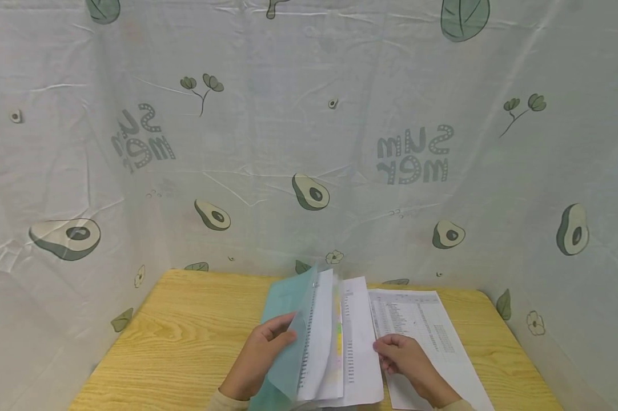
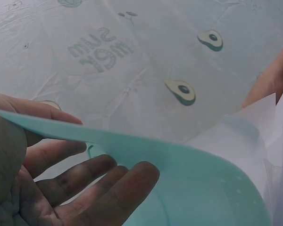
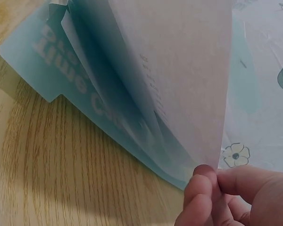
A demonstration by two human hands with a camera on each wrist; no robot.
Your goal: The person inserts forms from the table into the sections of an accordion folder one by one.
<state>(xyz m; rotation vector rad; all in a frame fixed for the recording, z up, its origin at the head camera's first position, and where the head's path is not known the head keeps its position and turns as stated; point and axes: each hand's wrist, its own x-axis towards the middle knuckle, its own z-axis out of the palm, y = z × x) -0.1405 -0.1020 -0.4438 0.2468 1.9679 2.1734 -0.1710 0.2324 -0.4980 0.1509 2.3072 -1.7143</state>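
A teal plastic folder [image 1: 283, 297] stands partly spread at the table's front middle, with printed sheets inside. My left hand [image 1: 260, 354] holds its left cover; the left wrist view shows the teal cover [image 2: 179, 155] running between the fingers of that hand [image 2: 85, 183]. With thumb and fingertips, my right hand [image 1: 404, 359] pinches the right edge of a printed sheet [image 1: 357, 342] in the folder. Close up in the right wrist view, the pinched paper [image 3: 188, 70] rises from the right hand's [image 3: 226, 197] grip. Coloured tabs [image 1: 338, 337] show between the sheets.
Right of the folder, a printed table sheet [image 1: 422, 331] lies flat on the wooden table [image 1: 185, 325], partly beneath my right hand. A pale curtain [image 1: 268, 131] with avocado and leaf prints encloses the back and both sides.
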